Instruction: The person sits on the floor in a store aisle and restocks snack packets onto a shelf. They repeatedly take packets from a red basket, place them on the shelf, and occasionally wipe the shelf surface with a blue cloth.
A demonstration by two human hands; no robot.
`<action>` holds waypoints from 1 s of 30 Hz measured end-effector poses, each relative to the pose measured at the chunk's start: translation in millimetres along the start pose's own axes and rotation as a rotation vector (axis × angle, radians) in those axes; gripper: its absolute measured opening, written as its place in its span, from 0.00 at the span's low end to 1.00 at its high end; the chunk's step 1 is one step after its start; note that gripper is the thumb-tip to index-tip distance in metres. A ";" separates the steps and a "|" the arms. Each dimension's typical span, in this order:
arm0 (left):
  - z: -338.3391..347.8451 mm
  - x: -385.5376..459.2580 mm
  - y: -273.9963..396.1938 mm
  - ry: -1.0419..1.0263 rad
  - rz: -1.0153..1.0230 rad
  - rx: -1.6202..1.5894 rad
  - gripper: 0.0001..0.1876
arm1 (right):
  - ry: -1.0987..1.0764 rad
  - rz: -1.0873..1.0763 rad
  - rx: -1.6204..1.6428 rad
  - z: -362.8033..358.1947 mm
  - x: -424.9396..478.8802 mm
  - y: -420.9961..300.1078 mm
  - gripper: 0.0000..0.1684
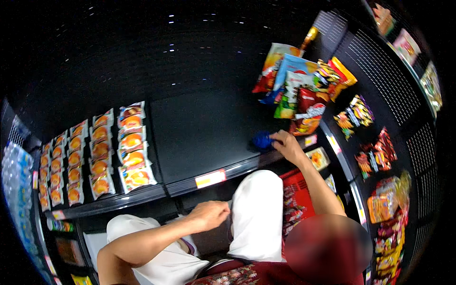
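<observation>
My right hand [285, 144] reaches over the front part of a black store shelf [199, 135], its fingers on a crumpled blue cloth-like item [263, 140]. Behind that hand, a heap of snack bags lies on the shelf, among them a light blue bag [290, 69] and a dark red bag [309, 107]. My left hand [213, 213] is loosely curled between my knees, below the shelf edge, and nothing shows in it. Rows of small packaged cakes or buns [133, 156] stand at the left of the same shelf.
The shelf's front edge carries a price label [211, 179]. Side shelves at the right hold more snack bags [383, 203]. Under the shelf is a red box or panel [295, 192]. Wrapped packs of bottles [17, 171] stand at the far left.
</observation>
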State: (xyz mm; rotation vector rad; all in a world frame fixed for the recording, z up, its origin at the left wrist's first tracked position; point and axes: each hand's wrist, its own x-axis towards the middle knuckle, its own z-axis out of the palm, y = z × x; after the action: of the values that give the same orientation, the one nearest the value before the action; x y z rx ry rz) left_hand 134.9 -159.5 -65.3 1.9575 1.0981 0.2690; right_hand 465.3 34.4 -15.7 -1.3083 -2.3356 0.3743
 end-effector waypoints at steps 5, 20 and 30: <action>-5.6 5.3 -0.6 0.049 -0.025 0.043 0.11 | 0.289 0.504 0.928 -35.9 -44.6 4.7 0.16; 9.3 7.8 -10.3 -0.027 -0.199 -0.181 0.08 | 0.721 1.070 0.959 -57.4 -363.9 -21.5 0.21; 10.9 9.7 -11.9 0.010 -0.253 -0.301 0.08 | 0.557 0.908 -0.712 -45.7 -517.8 19.2 0.22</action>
State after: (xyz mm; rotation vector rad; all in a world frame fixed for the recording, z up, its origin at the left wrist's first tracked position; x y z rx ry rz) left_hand 139.5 -155.2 -83.0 1.5377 1.2212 0.2884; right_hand 739.8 -397.7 -108.1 -2.3834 -1.3130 -0.5719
